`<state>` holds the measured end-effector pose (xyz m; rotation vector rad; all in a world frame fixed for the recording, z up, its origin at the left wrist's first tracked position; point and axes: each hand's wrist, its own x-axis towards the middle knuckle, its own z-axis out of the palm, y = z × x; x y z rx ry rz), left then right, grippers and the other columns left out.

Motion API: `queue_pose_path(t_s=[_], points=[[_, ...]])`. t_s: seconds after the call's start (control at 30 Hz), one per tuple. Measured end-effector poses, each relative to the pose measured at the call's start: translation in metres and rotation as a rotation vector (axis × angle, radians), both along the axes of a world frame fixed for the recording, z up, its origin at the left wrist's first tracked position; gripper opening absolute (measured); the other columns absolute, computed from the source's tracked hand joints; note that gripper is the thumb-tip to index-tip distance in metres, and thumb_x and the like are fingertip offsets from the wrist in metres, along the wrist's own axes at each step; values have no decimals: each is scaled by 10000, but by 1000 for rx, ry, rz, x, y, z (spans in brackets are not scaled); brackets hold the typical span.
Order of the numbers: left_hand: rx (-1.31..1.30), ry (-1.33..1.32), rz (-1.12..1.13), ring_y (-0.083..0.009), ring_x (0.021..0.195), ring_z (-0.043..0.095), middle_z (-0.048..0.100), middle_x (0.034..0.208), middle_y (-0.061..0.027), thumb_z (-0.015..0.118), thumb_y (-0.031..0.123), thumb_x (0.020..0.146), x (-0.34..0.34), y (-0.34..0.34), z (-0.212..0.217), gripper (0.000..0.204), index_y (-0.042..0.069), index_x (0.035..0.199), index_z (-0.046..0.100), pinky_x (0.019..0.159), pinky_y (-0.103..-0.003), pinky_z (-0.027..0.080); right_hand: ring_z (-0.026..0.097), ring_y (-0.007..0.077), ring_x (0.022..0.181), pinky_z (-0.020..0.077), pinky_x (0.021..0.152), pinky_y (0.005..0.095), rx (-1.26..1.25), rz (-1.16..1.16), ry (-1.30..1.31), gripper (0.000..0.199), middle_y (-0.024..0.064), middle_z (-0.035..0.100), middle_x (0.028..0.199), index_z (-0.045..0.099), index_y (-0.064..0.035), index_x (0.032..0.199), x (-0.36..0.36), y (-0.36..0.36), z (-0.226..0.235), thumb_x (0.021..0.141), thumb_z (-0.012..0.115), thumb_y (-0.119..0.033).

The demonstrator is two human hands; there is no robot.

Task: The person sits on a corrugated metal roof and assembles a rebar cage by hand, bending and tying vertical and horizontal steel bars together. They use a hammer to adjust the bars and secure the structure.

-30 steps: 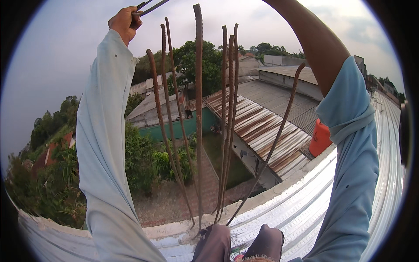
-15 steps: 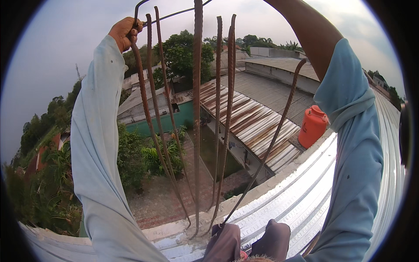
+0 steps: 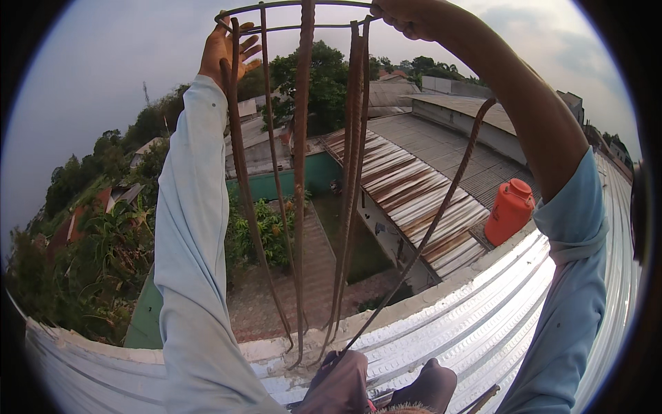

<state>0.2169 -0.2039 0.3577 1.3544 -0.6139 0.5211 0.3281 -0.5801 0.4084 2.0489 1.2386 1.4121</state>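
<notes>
Where the person's knees show at the lower edge, a corrugated metal roof runs pale and ribbed to the right, ending at a concrete ledge. From that ledge a cluster of rusty steel bars rises upright, gathered close at the foot and spreading slightly toward the top; one more bar leans away to the right. Both arms, in light blue sleeves, reach up along the bars. The left hand is at the leftmost bar near its top, fingers spread and loose rather than clenched, palm against the steel. The right hand is closed on a thin wire ring that loops around the bar tops at the upper edge; a second ring sits just below it, touching the bars. Beyond the ledge the ground drops to a paved yard with green plants beside a teal wall. Further right an orange water tank stands by a rusted sheet roof, near grey rooftops. Trees and an overcast sky close the view.
</notes>
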Motion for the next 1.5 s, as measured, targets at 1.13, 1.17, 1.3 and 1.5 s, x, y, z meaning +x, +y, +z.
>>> queue_pose_path(t_s=[1.13, 1.17, 1.3, 1.5], points=[[-139, -161, -86, -309, 896, 614, 624, 1152, -244, 504, 370, 970, -11, -85, -20, 385, 3, 1056, 585, 779, -437, 558, 681, 354, 981, 561, 879, 463, 166, -132, 330, 255, 238, 684, 1101, 654, 13, 1142, -67, -66, -30, 977, 495, -99], [-121, -151, -136, -307, 894, 615, 623, 1153, -243, 504, 356, 968, -11, -88, -21, 383, -5, 1068, 584, 778, -440, 561, 678, 351, 968, 563, 869, 454, 131, -89, 279, 258, 233, 687, 1094, 650, 15, 1153, -69, -72, -32, 976, 499, -96], [-52, -166, -167, -303, 917, 608, 616, 1143, -235, 506, 277, 964, -2, -77, -23, 367, -34, 1145, 575, 788, -437, 563, 666, 316, 887, 560, 803, 413, 185, -79, 475, 273, 207, 700, 1050, 640, 14, 1194, -106, -69, -55, 969, 519, -81], [13, -108, -190, -330, 914, 640, 651, 1090, -245, 485, 131, 879, -5, -70, -22, 386, -104, 1170, 579, 844, -491, 589, 582, 203, 728, 494, 666, 363, 828, 119, 918, 245, 116, 655, 826, 678, -9, 1063, -122, -61, -79, 981, 511, -169]])
